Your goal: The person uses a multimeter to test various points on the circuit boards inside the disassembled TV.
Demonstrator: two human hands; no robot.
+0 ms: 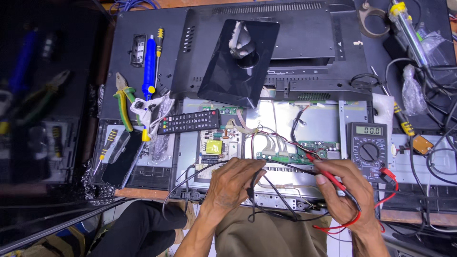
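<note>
The left hand [233, 183] rests at the near edge of the table [143, 192], its grip closed on a black probe [251, 183] whose black lead [281, 202] loops down over the edge. The right hand [345, 192] sits to the right of it, its grip closed on a red probe [326, 173]. The red probe tip touches the green circuit board [304, 151] mounted in the opened television chassis [285, 119]. A red lead [352, 221] curves under the right hand toward the plug at the multimeter.

The multimeter [367, 145] lies just beside the right hand, at the right side of the chassis, dial facing up. A second board with a yellow component [213, 146] sits left of the green circuit board, just beyond the left hand. A black remote control [189, 122] lies tilted at the chassis's far left corner. The removed black rear cover [266, 47] lies beyond the chassis, with a glossy black stand base [228, 66] resting on it.

Toward the left edge of the table lie green-handled pliers [124, 97], a blue cylindrical tool [149, 64] and a dark phone [123, 159]. Tangled black cables [435, 90] occupy the far right corner.
</note>
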